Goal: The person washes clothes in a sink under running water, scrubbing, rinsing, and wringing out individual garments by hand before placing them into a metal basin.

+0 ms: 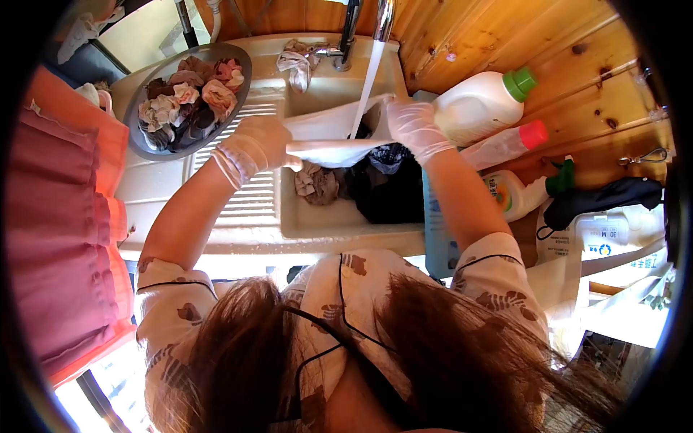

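Observation:
A white cloth point(328, 130) is stretched between my two gloved hands under the running tap point(384, 25). Its left end is gripped by my left hand point(258, 146), and its right end by my right hand point(415, 128). Water falls from the spout into the open middle of the cloth. Below, in the sink basin point(289, 216), lie dark clothes point(390, 195) and a crumpled beige-brown piece of cloth point(316, 184). Both hands wear thin, translucent gloves, and some fingertips are hidden by the cloth.
A grey oval basin point(242, 86) of rolled socks or small cloths sits on the ribbed drainboard point(249, 108). A small cloth point(297, 66) hangs at the second tap. On the right stand a white bottle with a green cap point(480, 108), a pink-capped bottle point(505, 144) and a spray bottle point(512, 193).

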The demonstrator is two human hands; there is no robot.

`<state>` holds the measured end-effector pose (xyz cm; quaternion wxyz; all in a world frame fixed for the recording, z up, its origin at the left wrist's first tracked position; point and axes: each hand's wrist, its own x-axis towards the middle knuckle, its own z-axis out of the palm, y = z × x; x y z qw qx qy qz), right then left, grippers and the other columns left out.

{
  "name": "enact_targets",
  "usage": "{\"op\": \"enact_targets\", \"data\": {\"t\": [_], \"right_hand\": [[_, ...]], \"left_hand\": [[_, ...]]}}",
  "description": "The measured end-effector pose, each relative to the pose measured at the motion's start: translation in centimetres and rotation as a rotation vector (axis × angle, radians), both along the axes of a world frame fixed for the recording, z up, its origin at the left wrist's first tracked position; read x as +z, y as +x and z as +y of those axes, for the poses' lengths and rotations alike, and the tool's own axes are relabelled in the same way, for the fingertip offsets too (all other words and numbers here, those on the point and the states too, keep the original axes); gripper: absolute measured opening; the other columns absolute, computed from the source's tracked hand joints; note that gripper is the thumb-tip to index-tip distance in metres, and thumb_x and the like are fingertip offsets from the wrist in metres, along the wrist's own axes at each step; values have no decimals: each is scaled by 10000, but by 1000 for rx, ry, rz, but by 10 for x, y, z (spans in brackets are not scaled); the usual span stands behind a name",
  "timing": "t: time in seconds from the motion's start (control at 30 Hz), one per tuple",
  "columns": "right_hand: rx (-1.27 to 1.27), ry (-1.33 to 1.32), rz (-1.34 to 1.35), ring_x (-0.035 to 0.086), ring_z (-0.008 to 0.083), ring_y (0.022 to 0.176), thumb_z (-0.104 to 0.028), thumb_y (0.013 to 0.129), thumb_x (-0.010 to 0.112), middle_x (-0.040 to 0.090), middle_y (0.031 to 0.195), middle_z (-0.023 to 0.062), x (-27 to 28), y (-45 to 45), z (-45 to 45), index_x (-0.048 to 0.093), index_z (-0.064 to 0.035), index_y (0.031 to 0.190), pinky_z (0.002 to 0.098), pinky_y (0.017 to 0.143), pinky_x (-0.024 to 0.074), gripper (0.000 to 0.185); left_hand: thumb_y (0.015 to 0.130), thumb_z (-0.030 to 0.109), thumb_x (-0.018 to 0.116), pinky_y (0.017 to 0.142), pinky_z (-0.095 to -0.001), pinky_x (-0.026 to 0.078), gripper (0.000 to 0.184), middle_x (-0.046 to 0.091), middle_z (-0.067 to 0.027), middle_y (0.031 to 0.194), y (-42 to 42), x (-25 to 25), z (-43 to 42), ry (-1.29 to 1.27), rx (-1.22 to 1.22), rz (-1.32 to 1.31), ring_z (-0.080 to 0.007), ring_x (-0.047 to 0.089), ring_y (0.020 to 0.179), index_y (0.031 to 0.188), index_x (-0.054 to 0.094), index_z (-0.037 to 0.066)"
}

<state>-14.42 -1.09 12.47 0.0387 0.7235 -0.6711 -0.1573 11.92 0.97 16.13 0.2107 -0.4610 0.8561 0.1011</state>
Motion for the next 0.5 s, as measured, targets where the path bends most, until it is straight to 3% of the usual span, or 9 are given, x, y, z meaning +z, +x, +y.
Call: {"op": "enact_targets", "data": {"t": [0.07,0.13,0.23,0.27,0.3,0.33,0.37,0.43,0.5], "right_hand": [[69,-5,-16,665,229,782,-209,950,338,678,851,78,48,2,10,565,-31,1086,369,621,510,319],[115,-37,-14,661,235,722,-181,936,370,668,805,94,81,2,14,542,-28,1093,355,612,518,279],[9,56,-51,658,265,739,-61,859,449,665,856,144,65,-13,2,539,1,1095,370,651,529,260],[-52,96,-99,657,276,748,-35,841,462,664,867,155,67,-17,-3,536,13,1091,380,658,530,266],[-206,104,-318,612,314,908,-245,936,359,610,1030,233,69,-27,-10,567,17,1116,393,797,463,380],[-207,3,-411,603,314,934,-277,938,347,609,1039,232,71,-27,-10,570,23,1108,393,819,447,411],[-213,-88,-506,594,314,959,-309,939,335,607,1048,230,73,-27,-2,573,28,1101,393,842,432,443],[-294,-130,-550,568,315,1017,-377,929,319,595,1092,230,81,-27,3,563,23,1127,379,888,406,508],[-267,-181,-527,590,349,980,-232,893,423,608,1038,233,83,-30,-3,506,30,1170,409,843,453,390]], "left_hand": [[788,521,599,777,-422,478,494,642,-133,930,7,-27,-4,-52,16,-86,-333,612,914,970,683,69],[802,468,601,882,-417,414,438,637,-120,990,4,-15,-1,-82,21,-21,-312,597,964,938,692,61],[833,360,576,949,-411,326,327,638,-121,984,8,-13,-6,-205,-238,54,-257,594,929,957,690,79],[838,354,570,908,-405,355,321,644,-118,945,10,-5,-6,-226,-163,76,-251,602,897,970,686,85],[842,349,564,867,-398,384,316,650,-115,906,11,9,-10,-259,-86,98,-245,609,865,982,682,91],[847,344,558,826,-392,412,312,656,-112,867,11,16,-11,-278,-12,119,-239,617,832,995,678,97],[856,348,553,712,-388,472,349,664,-119,787,27,-12,-31,-357,86,427,-250,643,775,1075,637,90],[866,343,540,673,-400,491,360,665,-120,766,25,-9,-28,-387,186,436,-282,648,757,1102,611,81],[842,308,577,694,-410,498,356,653,-155,843,23,-1,-33,-377,315,488,-330,637,799,1102,599,67]]}}
